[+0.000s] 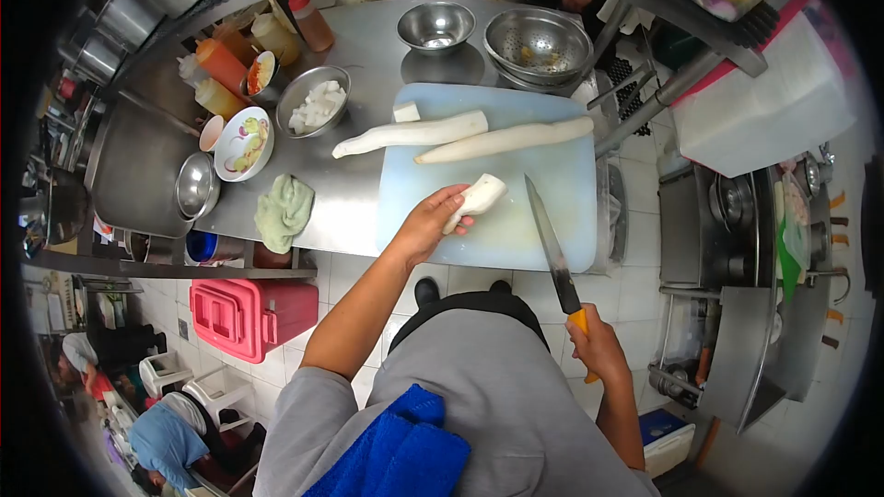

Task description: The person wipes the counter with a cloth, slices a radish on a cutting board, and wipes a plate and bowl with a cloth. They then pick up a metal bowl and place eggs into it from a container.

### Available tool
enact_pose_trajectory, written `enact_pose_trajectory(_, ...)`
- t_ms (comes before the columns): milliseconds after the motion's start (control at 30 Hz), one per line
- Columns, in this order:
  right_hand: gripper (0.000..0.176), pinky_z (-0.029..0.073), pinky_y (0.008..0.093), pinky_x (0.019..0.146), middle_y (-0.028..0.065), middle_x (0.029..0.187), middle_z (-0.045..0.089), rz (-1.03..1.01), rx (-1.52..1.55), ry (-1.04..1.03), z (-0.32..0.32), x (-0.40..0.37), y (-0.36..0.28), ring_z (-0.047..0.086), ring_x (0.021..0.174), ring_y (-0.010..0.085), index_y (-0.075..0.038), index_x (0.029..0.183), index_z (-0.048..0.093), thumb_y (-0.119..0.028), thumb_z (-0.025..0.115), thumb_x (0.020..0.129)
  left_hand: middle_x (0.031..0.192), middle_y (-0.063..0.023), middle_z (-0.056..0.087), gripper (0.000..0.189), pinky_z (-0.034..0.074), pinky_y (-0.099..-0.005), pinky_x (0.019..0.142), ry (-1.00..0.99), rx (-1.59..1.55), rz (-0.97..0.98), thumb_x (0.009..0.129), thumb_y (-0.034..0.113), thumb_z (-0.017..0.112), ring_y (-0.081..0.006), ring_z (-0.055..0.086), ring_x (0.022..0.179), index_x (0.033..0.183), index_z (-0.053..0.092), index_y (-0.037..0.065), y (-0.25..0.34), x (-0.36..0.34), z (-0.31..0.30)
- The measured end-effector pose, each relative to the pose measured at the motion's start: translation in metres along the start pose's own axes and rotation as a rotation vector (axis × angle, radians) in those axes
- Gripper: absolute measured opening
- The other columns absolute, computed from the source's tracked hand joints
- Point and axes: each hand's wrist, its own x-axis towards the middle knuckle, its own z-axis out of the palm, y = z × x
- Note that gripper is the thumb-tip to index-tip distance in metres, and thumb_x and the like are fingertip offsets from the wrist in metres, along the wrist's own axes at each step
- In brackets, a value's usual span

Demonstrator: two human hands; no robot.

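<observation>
My left hand [435,222] is closed around a short piece of peeled white root [481,198], above the pale blue cutting board [516,239]. In my right hand [599,346] is the orange handle of a long knife [550,237], its blade pointing up over the board's right part. Two long peeled roots [405,133] [511,140] lie side by side across the upper part of the board, the left one reaching past its edge. A small white cut block [406,111] rests near the board's upper left corner.
Left on the steel counter [354,212] are a bowl of white chunks [319,103], a white bowl [244,144], sauce bottles [221,64] and a green cloth [284,213]. A steel bowl [436,28] and colander [538,41] stand behind the board. People are at lower left.
</observation>
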Motion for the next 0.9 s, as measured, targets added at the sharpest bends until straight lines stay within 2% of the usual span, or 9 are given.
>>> enact_pose_trajectory(100,0.035,0.049,0.0385,0.056,0.0145,0.068,0.062,-0.009,-0.033,-0.001,-0.001,0.001,0.0,0.063,0.054,0.025,-0.003,0.118,0.043,-0.026,0.057,0.094,0.118,-0.007,0.06,0.041,0.048,-0.029,0.08,0.0,0.044,0.02,0.1,0.025,0.05,-0.0148,0.059,0.094,0.134,0.048,0.002,-0.003,0.004,-0.005)
enact_pose_trajectory(167,0.032,0.048,0.0323,0.052,0.0083,0.069,0.059,0.001,-0.037,-0.003,-0.002,0.001,-0.001,0.06,0.052,0.0171,-0.004,0.114,0.046,-0.025,0.058,0.094,0.116,-0.0096,0.061,0.037,0.047,-0.0341,0.085,0.069,0.671,0.315,0.098,0.023,0.053,-0.0222,0.059,0.098,0.13,0.053,0.004,-0.006,0.004,-0.009)
enact_pose_trajectory(200,0.032,0.048,0.0323,0.052,0.0083,0.069,0.059,0.001,-0.037,-0.004,0.0,0.003,0.003,0.06,0.052,0.0171,-0.004,0.114,0.046,-0.025,0.058,0.094,0.116,-0.0096,0.061,0.037,0.047,-0.0341,0.085,0.07,0.671,0.314,0.098,0.023,0.053,-0.0222,0.059,0.098,0.13,0.053,0.004,-0.01,0.005,-0.014)
enact_pose_trajectory(267,0.03,0.048,0.0323,0.052,0.0084,0.067,0.059,-0.081,-0.108,0.07,0.005,0.008,0.015,0.059,0.052,0.0178,-0.004,0.113,0.047,-0.025,0.057,0.094,0.117,-0.0124,0.06,0.034,0.045,-0.0386,0.089,0.124,1.157,0.678,0.091,0.019,0.062,-0.0301,0.056,0.103,0.122,0.057,0.006,-0.014,0.005,-0.017)
enact_pose_trajectory(367,0.029,0.047,0.0343,0.053,0.0092,0.064,0.059,-0.071,-0.123,0.123,0.006,0.009,0.015,0.059,0.053,0.0196,-0.004,0.11,0.048,-0.026,0.058,0.094,0.118,-0.0135,0.059,0.035,0.044,-0.0399,0.089,0.19,1.284,0.836,0.083,0.016,0.069,-0.0335,0.055,0.104,0.114,0.06,0.005,-0.012,-0.001,-0.009)
enact_pose_trajectory(400,0.029,0.047,0.0343,0.053,0.0092,0.064,0.059,-0.067,-0.12,0.122,0.006,0.008,0.012,0.059,0.053,0.0196,-0.004,0.11,0.048,-0.026,0.058,0.094,0.118,-0.0135,0.059,0.035,0.044,-0.0399,0.089,0.185,1.284,0.833,0.083,0.016,0.069,-0.0335,0.055,0.104,0.114,0.06,0.005,-0.011,-0.004,-0.005)
enact_pose_trajectory(467,0.031,0.047,0.0477,0.061,0.0221,0.072,0.063,-0.058,-0.106,0.123,0.001,0.004,0.001,0.063,0.071,0.0442,-0.006,0.108,0.048,-0.031,0.059,0.093,0.117,-0.0114,0.059,0.035,0.044,-0.0398,0.087,0.16,1.286,0.778,0.079,0.015,0.072,-0.0325,0.055,0.102,0.109,0.059,0.004,-0.011,-0.005,0.004)
enact_pose_trajectory(600,0.029,0.048,0.0483,0.061,0.0209,0.071,0.063,-0.11,-0.151,0.167,-0.003,-0.012,-0.018,0.063,0.069,0.0434,-0.006,0.105,0.049,-0.031,0.059,0.093,0.116,-0.0128,0.059,0.036,0.045,-0.0398,0.087,0.099,1.297,0.71,0.08,0.013,0.072,-0.0334,0.055,0.101,0.11,0.054,0.004,-0.021,-0.003,0.011)
enact_pose_trajectory(900,0.027,0.051,0.0466,0.061,0.0167,0.075,0.066,-0.275,-0.253,0.238,0.004,-0.029,-0.027,0.065,0.069,0.0386,-0.007,0.102,0.051,-0.028,0.063,0.09,0.111,-0.009,0.057,0.041,0.048,-0.0387,0.083,0.159,1.307,0.823,0.073,0.007,0.074,-0.0307,0.053,0.097,0.11,0.057,0.004,-0.023,-0.004,0.025)
